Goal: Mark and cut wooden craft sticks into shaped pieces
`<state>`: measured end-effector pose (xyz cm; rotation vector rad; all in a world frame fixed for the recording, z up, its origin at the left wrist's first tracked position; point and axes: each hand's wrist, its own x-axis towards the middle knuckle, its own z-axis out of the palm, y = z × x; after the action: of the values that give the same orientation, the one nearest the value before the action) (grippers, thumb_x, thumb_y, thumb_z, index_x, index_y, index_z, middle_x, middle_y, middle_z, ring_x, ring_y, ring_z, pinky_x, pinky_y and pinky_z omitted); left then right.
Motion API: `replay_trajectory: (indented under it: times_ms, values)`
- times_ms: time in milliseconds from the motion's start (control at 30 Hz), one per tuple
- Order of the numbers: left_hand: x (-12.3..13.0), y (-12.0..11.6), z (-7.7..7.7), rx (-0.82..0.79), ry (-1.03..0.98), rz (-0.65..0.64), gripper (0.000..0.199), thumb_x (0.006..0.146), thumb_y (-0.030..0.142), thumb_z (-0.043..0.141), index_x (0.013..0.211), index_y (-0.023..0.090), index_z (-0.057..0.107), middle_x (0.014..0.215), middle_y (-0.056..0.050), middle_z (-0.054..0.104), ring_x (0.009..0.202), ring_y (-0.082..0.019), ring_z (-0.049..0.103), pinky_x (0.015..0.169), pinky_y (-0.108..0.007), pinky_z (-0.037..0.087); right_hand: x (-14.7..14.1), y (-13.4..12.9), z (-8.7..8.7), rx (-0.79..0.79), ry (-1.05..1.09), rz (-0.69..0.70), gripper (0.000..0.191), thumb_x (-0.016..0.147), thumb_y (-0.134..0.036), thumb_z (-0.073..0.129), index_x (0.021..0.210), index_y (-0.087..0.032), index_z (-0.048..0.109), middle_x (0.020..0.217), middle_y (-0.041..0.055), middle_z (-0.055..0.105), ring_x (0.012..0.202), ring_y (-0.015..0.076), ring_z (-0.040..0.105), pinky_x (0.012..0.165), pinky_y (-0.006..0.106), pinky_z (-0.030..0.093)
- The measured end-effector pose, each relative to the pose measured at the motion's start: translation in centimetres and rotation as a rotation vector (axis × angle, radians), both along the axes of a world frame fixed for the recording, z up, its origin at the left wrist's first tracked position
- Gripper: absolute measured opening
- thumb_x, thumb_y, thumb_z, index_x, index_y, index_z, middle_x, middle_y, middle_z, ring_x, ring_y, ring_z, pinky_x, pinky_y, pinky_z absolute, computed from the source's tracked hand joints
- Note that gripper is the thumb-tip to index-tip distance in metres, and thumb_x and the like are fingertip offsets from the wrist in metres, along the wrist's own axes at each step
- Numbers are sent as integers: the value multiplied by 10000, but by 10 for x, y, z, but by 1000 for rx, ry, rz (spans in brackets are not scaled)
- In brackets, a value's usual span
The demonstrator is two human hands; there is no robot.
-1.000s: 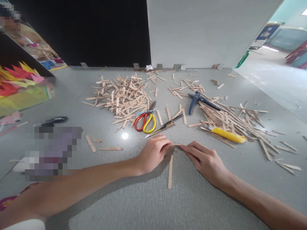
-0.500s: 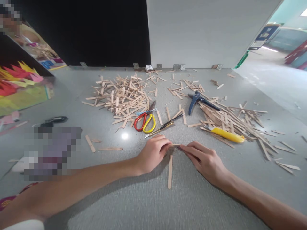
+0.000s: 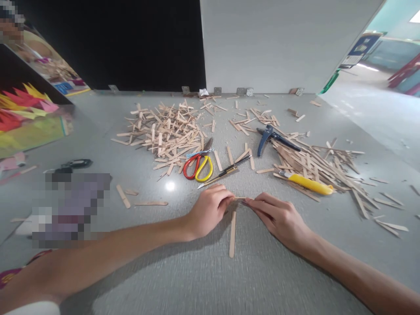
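Note:
Between my two hands a thin wooden craft stick (image 3: pixel 239 198) is held edge-on, just above the grey table (image 3: pixel 183 275). My left hand (image 3: pixel 211 210) pinches its left end, fingers curled. At the other end, my right hand (image 3: pixel 278 214) closes thumb and fingers on it; those fingertips hide part of the stick. Another craft stick (image 3: pixel 232 234) lies lengthwise on the table below my hands. Just beyond my left hand are scissors (image 3: pixel 198 168) with one red and one yellow handle, and a slim pen-like tool (image 3: pixel 226 171) with a pointed tip.
A heap of short stick pieces (image 3: pixel 170 131) lies at back left, longer sticks (image 3: pixel 315 164) at right. A yellow utility knife (image 3: pixel 310 183) and a dark blue clamp-like tool (image 3: pixel 272 138) rest by them. Upright black (image 3: pixel 131 43) and white panels (image 3: pixel 278 43) border the back.
My right fingertips have shifted very slightly along the stick, and the view has moved a touch. Otherwise hands and objects stay in place.

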<state>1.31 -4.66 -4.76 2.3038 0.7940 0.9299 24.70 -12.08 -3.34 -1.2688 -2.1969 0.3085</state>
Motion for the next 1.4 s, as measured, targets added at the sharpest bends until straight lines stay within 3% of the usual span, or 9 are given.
replay_trajectory:
  times_ms: [133, 333, 1000, 1400]
  values:
    - [0, 1, 1, 5, 4, -5, 283, 1073, 153, 540, 870, 171, 736, 743, -16, 657, 679, -154, 601, 659, -254, 492, -2, -1, -2, 27, -13, 30, 343, 1123, -217, 480, 1252, -206, 797, 1014, 88, 804, 821, 155, 791, 697, 226, 647]
    - [0, 1, 1, -17, 14, -4, 310, 1087, 189, 520, 880, 176, 750, 767, -30, 691, 695, -162, 620, 685, -271, 522, -4, -2, -2, 36, 70, -38, 359, 1121, -209, 477, 1335, -221, 764, 974, 89, 788, 829, 165, 787, 728, 245, 658]
    - [-1, 1, 2, -44, 17, -29, 276, 1081, 181, 558, 872, 177, 739, 779, -23, 692, 717, -161, 636, 670, -260, 493, -4, -3, -1, 31, -30, -52, 368, 1144, -230, 441, 1291, -207, 777, 983, 82, 773, 803, 148, 776, 689, 214, 630]
    - [0, 0, 0, -17, 1, -21, 260, 1077, 154, 557, 888, 168, 734, 767, -14, 675, 692, -151, 617, 658, -248, 499, -2, 1, 1, -18, -11, 12, 346, 1132, -216, 456, 1263, -159, 772, 972, 97, 754, 809, 187, 771, 693, 271, 628]
